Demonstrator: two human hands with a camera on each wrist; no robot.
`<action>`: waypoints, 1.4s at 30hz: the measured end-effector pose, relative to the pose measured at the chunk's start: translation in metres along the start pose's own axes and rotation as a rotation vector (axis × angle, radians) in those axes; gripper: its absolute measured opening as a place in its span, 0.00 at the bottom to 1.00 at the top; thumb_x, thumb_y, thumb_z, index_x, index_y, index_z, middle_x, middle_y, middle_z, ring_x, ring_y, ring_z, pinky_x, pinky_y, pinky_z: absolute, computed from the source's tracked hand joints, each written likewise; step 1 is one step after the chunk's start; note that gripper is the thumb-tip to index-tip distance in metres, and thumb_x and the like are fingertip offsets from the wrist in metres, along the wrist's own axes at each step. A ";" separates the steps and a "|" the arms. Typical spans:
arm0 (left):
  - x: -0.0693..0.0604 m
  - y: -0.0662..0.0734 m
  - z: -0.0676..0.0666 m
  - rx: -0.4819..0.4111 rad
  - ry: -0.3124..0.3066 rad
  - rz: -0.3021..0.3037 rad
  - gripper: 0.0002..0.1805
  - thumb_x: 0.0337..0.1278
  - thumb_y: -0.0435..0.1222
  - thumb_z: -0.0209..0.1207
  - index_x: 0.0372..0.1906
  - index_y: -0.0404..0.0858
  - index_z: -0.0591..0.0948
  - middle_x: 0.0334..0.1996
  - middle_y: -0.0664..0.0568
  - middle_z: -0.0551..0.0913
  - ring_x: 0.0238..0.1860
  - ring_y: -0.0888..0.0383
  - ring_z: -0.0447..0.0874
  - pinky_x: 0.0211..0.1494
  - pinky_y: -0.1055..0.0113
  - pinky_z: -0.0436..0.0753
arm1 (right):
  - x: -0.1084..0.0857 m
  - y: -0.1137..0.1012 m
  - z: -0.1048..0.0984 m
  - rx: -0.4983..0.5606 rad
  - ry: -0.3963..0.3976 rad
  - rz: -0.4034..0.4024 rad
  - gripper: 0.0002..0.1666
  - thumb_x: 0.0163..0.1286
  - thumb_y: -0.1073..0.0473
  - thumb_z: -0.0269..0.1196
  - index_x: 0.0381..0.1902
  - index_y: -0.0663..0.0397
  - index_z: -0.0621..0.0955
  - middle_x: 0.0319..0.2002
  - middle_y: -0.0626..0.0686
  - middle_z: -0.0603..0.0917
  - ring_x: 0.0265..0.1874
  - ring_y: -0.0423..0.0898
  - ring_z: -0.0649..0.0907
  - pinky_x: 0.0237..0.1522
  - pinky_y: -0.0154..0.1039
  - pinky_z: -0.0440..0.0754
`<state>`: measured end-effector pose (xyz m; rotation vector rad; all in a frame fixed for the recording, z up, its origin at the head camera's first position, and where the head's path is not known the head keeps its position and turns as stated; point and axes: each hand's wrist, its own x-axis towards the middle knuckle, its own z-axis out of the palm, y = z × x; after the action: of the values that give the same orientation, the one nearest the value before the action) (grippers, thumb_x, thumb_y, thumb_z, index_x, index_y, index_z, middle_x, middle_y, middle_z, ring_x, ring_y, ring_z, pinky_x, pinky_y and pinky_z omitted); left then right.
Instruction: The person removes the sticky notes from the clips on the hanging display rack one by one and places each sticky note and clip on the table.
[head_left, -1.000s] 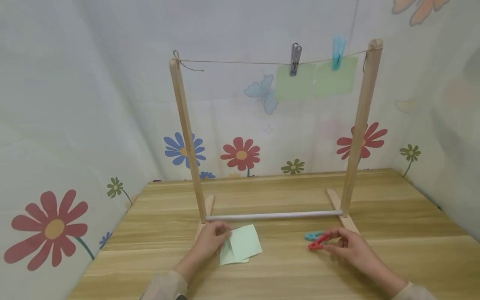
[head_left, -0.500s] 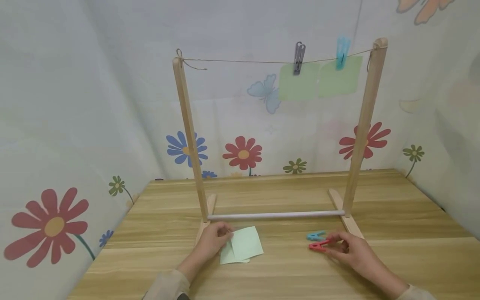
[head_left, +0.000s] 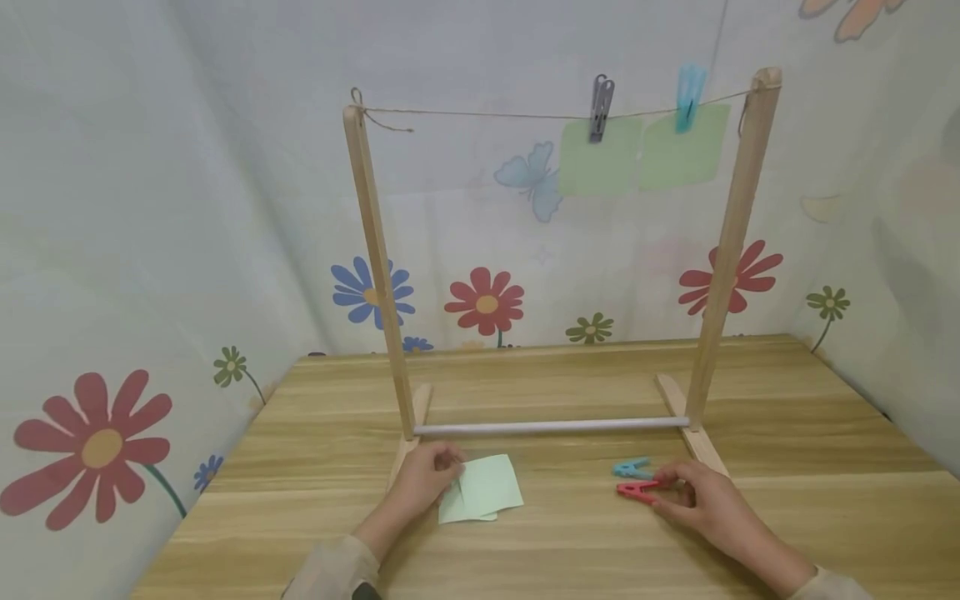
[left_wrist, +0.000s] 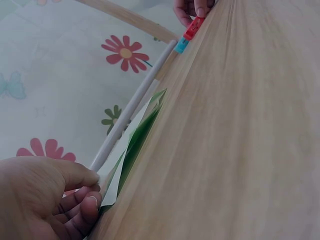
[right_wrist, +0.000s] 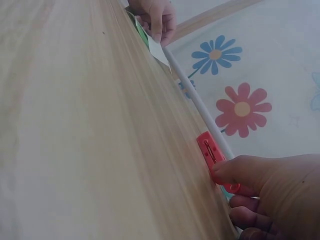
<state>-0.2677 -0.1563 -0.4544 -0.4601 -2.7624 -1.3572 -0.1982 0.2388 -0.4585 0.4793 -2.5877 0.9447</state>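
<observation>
At the left, my left hand [head_left: 424, 480] pinches the edge of a pale green paper square [head_left: 491, 485]; another green sheet [head_left: 453, 510] lies partly under it. In the left wrist view, the held paper [left_wrist: 120, 164] is tilted, its near corner between thumb and fingers. My right hand [head_left: 703, 503] pinches a red clothespin [head_left: 634, 490] low over the table. A blue clothespin [head_left: 630, 468] is just behind the red one. The right wrist view shows the thumb on the red clothespin [right_wrist: 212, 152], which largely hides the blue one.
Behind the hands stands a wooden frame [head_left: 377, 271] with a white bar [head_left: 551, 427] near the table. On its string [head_left: 480, 113], a grey clothespin [head_left: 601, 108] and a blue clothespin [head_left: 689, 98] hold two green papers [head_left: 597, 167]. A floral cloth hangs behind the table.
The red clothespin in my right hand has turned from slanted to nearly level, and its jaw end sits apart from the blue one. My left hand keeps its hold, nearly still.
</observation>
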 end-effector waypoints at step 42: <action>-0.002 0.028 -0.010 -0.202 0.025 -0.076 0.07 0.60 0.30 0.59 0.41 0.33 0.82 0.29 0.48 0.78 0.16 0.61 0.68 0.14 0.75 0.70 | 0.013 -0.024 -0.033 0.004 -0.086 0.124 0.16 0.61 0.55 0.68 0.43 0.59 0.83 0.36 0.48 0.85 0.26 0.28 0.73 0.24 0.28 0.74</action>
<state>-0.2593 -0.1482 -0.4266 -0.3447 -2.6609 -1.6566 -0.1934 0.2408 -0.4161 0.3723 -2.7205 0.9893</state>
